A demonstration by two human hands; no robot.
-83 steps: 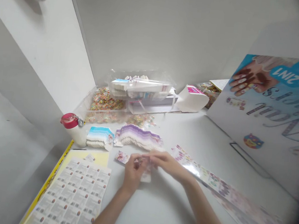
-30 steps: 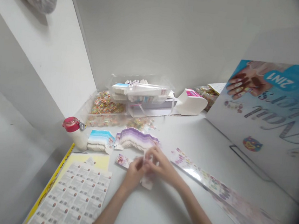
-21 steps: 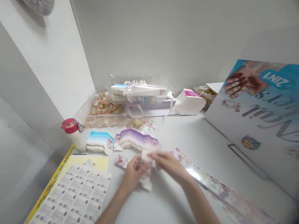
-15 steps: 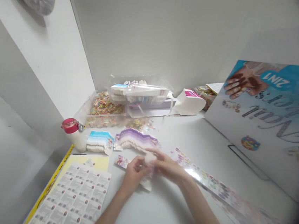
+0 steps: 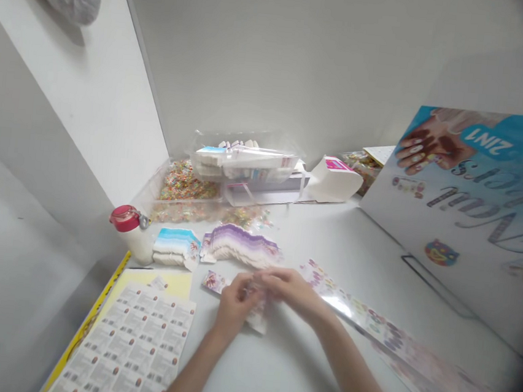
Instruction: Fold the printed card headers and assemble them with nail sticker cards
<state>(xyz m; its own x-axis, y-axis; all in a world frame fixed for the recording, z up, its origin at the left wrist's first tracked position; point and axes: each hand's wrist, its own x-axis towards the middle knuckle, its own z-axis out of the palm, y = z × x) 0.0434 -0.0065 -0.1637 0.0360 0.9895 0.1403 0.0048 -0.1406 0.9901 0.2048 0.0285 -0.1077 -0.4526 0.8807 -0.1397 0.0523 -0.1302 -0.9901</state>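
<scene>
My left hand (image 5: pixel 236 301) and my right hand (image 5: pixel 286 288) meet over the table, fingers bent and pressed together. Between them is a small white piece, mostly covered by the fingers and blurred. Below the fingers shows a pale printed card (image 5: pixel 256 322); whether it is held or lies on the table I cannot tell. Left of my left hand lies a small purple card with a hand picture (image 5: pixel 213 282). Just beyond the hands stands a fanned row of purple-and-white cards (image 5: pixel 242 245), with a blue-and-white stack (image 5: pixel 176 246) to its left.
A red-lidded bottle (image 5: pixel 131 233) and a label sheet (image 5: pixel 132 331) stand at left. Behind are a tub of colourful bits (image 5: pixel 186 182) and a clear tray (image 5: pixel 246 160). Printed strips (image 5: pixel 382 331) lie at right before a large nail-sticker box (image 5: pixel 473 210).
My right fingers have closed in over the white piece, which showed between the hands before and is now mostly hidden. My left hand has barely moved.
</scene>
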